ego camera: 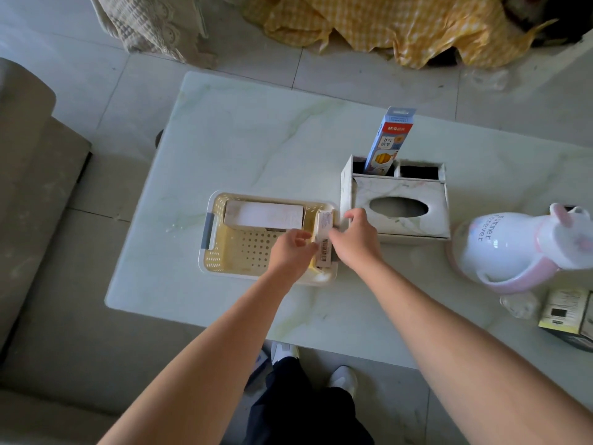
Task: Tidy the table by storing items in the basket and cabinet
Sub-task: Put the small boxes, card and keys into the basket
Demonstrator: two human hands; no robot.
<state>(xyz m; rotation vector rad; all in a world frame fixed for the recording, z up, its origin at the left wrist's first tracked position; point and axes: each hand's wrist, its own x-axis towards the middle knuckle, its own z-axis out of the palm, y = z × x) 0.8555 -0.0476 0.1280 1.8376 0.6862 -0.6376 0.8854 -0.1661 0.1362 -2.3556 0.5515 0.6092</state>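
A yellow checked cloth and a grey sofa border the tiled floor.

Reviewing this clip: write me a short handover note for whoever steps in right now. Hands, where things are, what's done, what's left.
Left hand and right hand: both hold the small barcoded box upright at the right end of the basket.
Basket: on the table, left of the tissue box organizer. A flat white box already lies along its far side.
Done: white box stored; barcoded box partly in.
Left: let go of the barcoded box. Still out on the table: the pencil pack standing in the organizer's back slot, the white rabbit figure, and a dark box at the right edge. The cabinet is not in view.
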